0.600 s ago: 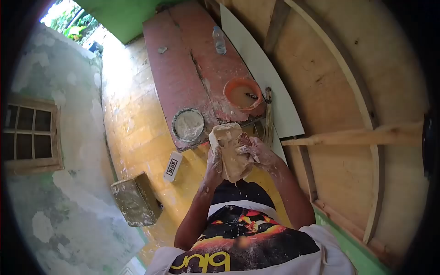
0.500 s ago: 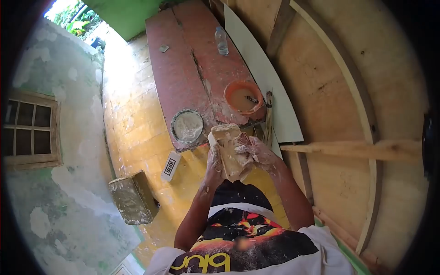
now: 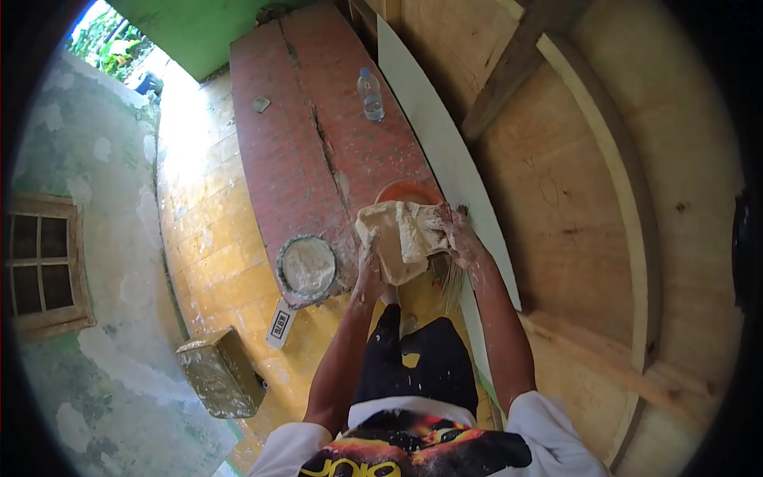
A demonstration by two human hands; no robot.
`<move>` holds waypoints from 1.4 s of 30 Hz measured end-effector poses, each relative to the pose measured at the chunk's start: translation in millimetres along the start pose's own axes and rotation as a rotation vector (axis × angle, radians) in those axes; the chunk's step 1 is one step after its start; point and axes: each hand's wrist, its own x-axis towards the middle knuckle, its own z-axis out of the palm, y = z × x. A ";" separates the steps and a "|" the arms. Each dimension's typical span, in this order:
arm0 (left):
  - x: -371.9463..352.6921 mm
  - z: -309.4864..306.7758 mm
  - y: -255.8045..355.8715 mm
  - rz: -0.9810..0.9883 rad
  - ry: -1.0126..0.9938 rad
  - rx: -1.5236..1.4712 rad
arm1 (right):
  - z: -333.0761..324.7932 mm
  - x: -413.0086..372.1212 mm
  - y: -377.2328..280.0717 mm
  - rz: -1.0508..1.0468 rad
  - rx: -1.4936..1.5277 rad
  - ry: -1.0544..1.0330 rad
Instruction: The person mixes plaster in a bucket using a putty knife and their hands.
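Held out in front of my body is a pale, plaster-smeared rectangular piece (image 3: 389,250) with a rounded corner. My left hand (image 3: 368,264) grips its left edge, fingers partly hidden behind it. Across its right side lies a thick, whitish, crumpled layer (image 3: 412,234), and my right hand (image 3: 459,240) grips the right end there. Both hands are coated in white residue. Beyond the piece, and partly covered by it, is an orange basin (image 3: 409,191). To the left, a dark-rimmed bucket (image 3: 308,267) contains whitish paste.
A worn red table (image 3: 294,159) carries a plastic bottle (image 3: 370,95) and a small flat scrap (image 3: 261,104). A stick brush (image 3: 451,288) is at its near right corner. A dusty box (image 3: 221,374) and a labelled white block (image 3: 279,323) are at lower left. Wooden framing (image 3: 628,191) lines the right.
Both hands have carried the piece forward, away from my body, so it now overlaps the orange basin. The whitish layer on its right side shows more clearly. My view has shifted slightly.
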 end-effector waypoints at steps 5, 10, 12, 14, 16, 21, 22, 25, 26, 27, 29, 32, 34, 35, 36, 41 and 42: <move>45.8 -70.4 -9.6 -0.002 0.031 0.019 | -67.8 95.3 55.5 -0.010 -0.113 0.261; 51.0 -163.8 -35.8 0.166 0.323 0.107 | -110.9 208.1 153.6 -0.048 -0.468 0.417; 41.2 -195.7 -47.1 0.186 0.452 0.081 | -102.4 222.5 169.7 0.034 -0.654 0.467; 40.4 -234.0 -57.8 0.151 0.499 0.133 | -71.9 225.2 154.1 0.123 -0.604 0.445; 41.9 -253.5 -70.7 0.142 0.531 0.282 | -83.7 243.1 184.3 0.209 -0.555 0.421; 64.6 -347.6 -108.5 0.191 0.530 1.236 | -130.7 277.8 256.1 -0.245 -1.173 0.410; 72.8 -346.2 -107.5 0.172 0.519 1.421 | -150.0 289.7 271.1 -0.180 -1.127 0.325; 102.7 -357.1 -120.7 0.193 0.680 1.138 | -114.8 264.1 210.8 -0.005 -1.407 0.246; 109.9 -345.9 -114.4 0.181 0.683 1.135 | -109.0 255.8 196.1 0.007 -1.410 0.244; 118.1 -322.5 -97.2 0.076 0.696 0.993 | -103.4 249.7 184.2 -0.094 -1.373 0.308; 131.2 -303.3 -82.0 -0.037 0.713 0.852 | -105.6 245.7 183.7 -0.183 -1.331 0.367; 138.3 -287.1 -80.0 -0.021 0.739 1.035 | -127.3 255.7 186.1 -0.282 -1.570 0.362; 140.5 -265.2 -78.1 0.059 0.787 1.101 | -130.1 269.4 188.3 -0.106 -1.593 0.317; 139.8 -268.8 -83.4 0.055 0.788 1.102 | -130.5 273.7 191.5 0.067 -1.605 0.266; 138.8 -273.7 -89.5 0.155 0.794 1.233 | -128.2 275.1 189.5 0.073 -1.603 0.264; 129.3 -250.0 -102.1 0.339 0.820 1.355 | -132.4 271.4 202.5 0.186 -1.351 0.207; 129.2 -227.4 -102.0 0.344 0.859 1.337 | -134.7 268.6 207.4 0.195 -1.349 0.204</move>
